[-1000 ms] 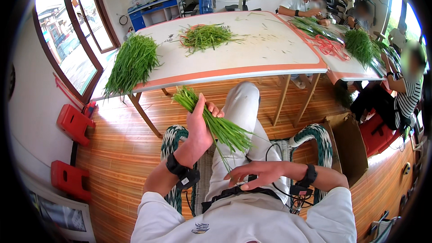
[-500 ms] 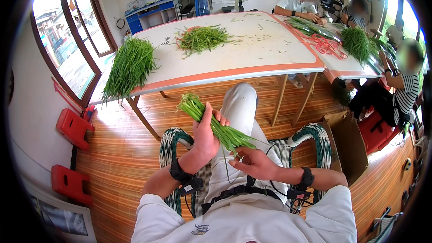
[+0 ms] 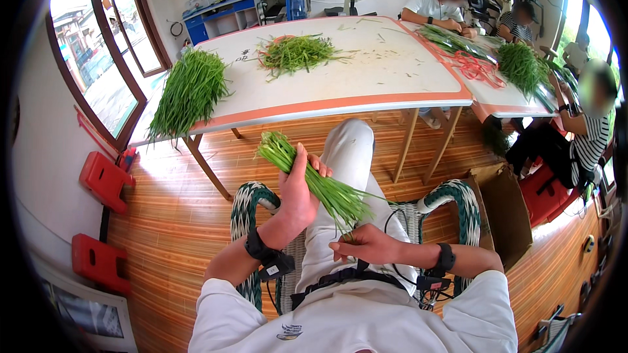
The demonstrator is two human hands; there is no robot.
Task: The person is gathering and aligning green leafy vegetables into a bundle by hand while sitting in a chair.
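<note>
1. The left hand point(image 3: 299, 196) grips the green bunch point(image 3: 331, 195) firmly around its upper stalks, thumb on the near side and fingers wrapped on the far right, probably so the stalks stay gathered.
2. The bunch hangs slantwise above the light trouser legs point(image 3: 348, 157), pale stalk ends far left, leaf tips near right; that tilt likely leaves the loose tips exposed to the other hand.
3. The right hand point(image 3: 373, 244) sits just below those tips, fingers curled inward. Thin leaves reach its fingertips, but I cannot tell whether it pinches them.
4. On the far side, a large leafy pile point(image 3: 193, 88) lies at the left end of the white table point(image 3: 392, 68), drooping over the edge, seemingly because its leaves outreach the surface.
5. A looser heap point(image 3: 297, 54) rests farther right, apparently kept separate from that pile.
</note>
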